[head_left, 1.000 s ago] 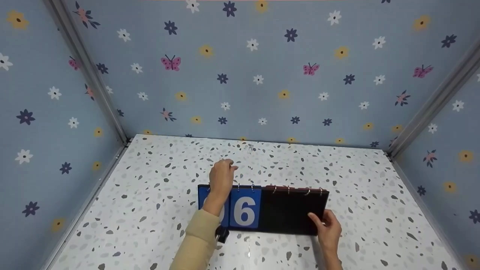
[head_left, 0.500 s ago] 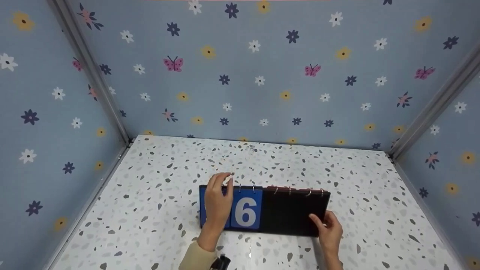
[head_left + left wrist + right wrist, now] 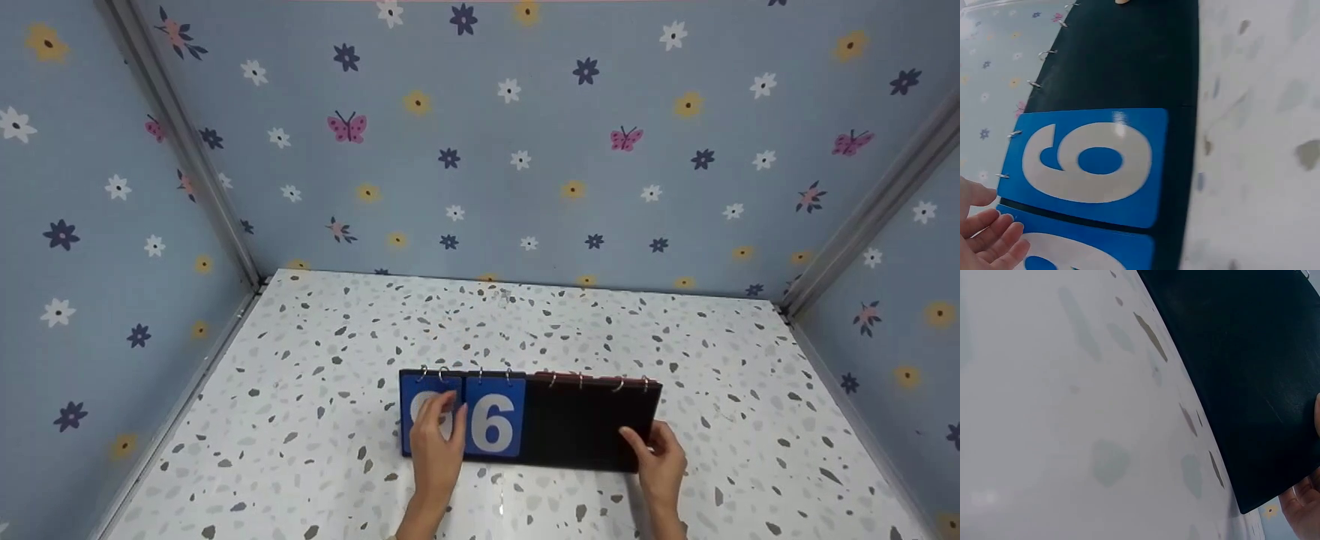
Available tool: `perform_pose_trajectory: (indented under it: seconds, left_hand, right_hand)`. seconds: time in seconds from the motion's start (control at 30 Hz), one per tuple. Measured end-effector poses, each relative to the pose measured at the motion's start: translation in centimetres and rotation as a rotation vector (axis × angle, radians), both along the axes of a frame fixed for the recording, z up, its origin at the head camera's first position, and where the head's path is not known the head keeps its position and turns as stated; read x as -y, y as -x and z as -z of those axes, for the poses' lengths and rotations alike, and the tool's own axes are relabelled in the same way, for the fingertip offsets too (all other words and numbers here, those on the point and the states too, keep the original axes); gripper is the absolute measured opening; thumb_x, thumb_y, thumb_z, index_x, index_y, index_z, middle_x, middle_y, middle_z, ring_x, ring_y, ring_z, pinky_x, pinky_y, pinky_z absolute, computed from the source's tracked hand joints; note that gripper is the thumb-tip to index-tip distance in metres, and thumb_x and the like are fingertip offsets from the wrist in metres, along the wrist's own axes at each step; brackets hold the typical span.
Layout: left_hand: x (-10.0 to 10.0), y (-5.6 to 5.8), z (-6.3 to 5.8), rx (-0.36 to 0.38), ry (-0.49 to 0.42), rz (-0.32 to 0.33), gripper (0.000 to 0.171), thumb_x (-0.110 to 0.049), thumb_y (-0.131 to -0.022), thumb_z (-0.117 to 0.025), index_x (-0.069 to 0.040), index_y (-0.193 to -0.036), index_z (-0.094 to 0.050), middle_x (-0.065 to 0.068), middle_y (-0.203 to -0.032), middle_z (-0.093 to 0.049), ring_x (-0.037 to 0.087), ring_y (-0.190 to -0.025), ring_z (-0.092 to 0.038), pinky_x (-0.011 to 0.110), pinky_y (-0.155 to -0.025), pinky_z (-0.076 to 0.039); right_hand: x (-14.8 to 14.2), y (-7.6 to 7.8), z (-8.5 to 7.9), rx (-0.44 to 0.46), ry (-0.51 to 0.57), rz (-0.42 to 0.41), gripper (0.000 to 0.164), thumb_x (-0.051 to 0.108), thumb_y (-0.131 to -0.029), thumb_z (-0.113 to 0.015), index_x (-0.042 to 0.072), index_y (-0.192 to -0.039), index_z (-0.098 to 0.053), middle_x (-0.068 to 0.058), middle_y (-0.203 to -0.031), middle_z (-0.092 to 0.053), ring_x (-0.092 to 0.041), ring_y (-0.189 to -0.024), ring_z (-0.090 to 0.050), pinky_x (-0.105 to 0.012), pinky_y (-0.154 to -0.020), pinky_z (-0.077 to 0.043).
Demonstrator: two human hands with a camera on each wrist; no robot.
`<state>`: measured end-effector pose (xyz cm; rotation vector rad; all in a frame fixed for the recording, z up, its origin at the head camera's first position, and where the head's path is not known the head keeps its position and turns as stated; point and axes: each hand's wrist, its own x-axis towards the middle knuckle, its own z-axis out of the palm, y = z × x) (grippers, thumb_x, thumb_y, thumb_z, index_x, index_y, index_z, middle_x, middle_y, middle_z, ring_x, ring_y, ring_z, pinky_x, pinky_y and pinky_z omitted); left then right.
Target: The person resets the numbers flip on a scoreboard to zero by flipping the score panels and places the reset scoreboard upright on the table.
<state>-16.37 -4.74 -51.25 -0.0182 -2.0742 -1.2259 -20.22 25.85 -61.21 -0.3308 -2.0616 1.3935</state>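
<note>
A flip scoreboard (image 3: 585, 424) stands on the speckled tabletop, its left half showing blue number cards and its right half plain black. One card (image 3: 493, 420) reads 6. The card beside it (image 3: 411, 405) bears a digit partly hidden by my left hand (image 3: 437, 454). That hand's fingers are loosely bent before the left card and hold nothing; whether the fingertips touch the card, I cannot tell. My right hand (image 3: 660, 465) pinches the board's lower right side, thumb in front and fingers behind, as the right wrist view shows at the black panel (image 3: 1247, 382).
Metal rings (image 3: 509, 376) run along the board's top edge. Behind the speckled white tabletop (image 3: 322, 352) rises a blue flowered wall (image 3: 487, 187), with similar walls at both sides. Grey metal posts (image 3: 187, 157) stand in the corners.
My left hand has come down from above the board's top rings to the front of the left card, uncovering the card's upper part. The right hand keeps its hold on the board.
</note>
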Motion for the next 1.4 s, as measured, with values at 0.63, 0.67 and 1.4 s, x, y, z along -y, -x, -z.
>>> perform_pose_trajectory:
  seconds: [0.63,0.67,1.4]
  left_hand:
    - [-2.0,-0.7,3.3,0.208,-0.112,-0.013,0.031,-0.011,-0.068,-0.076,-0.002,-0.092,-0.059,0.004,-0.085,-0.057,0.016,-0.077,-0.057,0.029,-0.070,-0.048]
    - [-2.1,-0.6,3.4,0.213,-0.120,-0.018,0.030,-0.012,-0.068,-0.077,-0.002,-0.091,-0.059,0.004,-0.084,-0.057,0.015,-0.076,-0.056,0.029,-0.069,-0.048]
    - [-1.1,-0.3,1.6,0.409,-0.234,0.010,0.017,-0.012,-0.067,-0.076,-0.002,-0.076,-0.066,0.002,-0.067,-0.059,0.010,-0.059,-0.050,0.022,-0.053,-0.043]
  right_hand:
    - [0.0,0.2,0.2,0.011,0.024,0.012,0.021,0.018,-0.066,-0.078,0.017,-0.079,-0.061,0.004,-0.071,-0.061,-0.010,-0.061,-0.058,-0.015,-0.054,-0.044]
    - [0.1,0.1,0.0,0.012,0.020,0.011,0.021,0.019,-0.066,-0.078,0.017,-0.079,-0.061,0.003,-0.071,-0.061,-0.010,-0.061,-0.058,-0.015,-0.054,-0.044]
    - [1.4,-1.8,-4.1,0.019,0.064,-0.060,0.021,0.010,-0.069,-0.076,0.002,-0.082,-0.060,-0.006,-0.072,-0.061,-0.006,-0.061,-0.056,-0.014,-0.055,-0.044]
